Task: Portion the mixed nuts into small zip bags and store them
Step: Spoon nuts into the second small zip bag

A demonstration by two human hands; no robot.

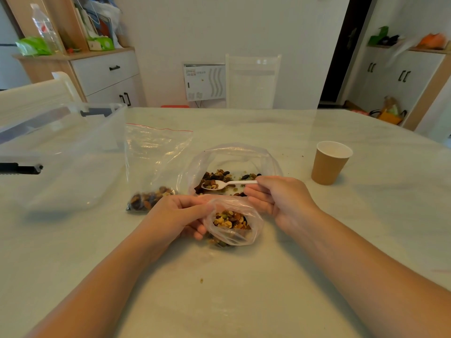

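My left hand (179, 215) pinches the rim of a small clear zip bag (253, 219) and holds its mouth open; mixed nuts (230, 222) fill its bottom. My right hand (278, 198) grips the handle of a white plastic spoon (229, 184), whose bowl carries a few nuts. The spoon lies over a large open clear bag (234, 153) just behind, with a pile of mixed nuts (217, 179) inside. To the left lies another zip bag (156, 152) with a red seal line, flat on the table, nuts gathered in its near corner.
A clear plastic storage box (63, 152) stands at the left on the pale table (244, 289). A brown paper cup (329, 163) stands at the right. A nut crumb (201, 280) lies near me. White chairs sit at the far and left edges.
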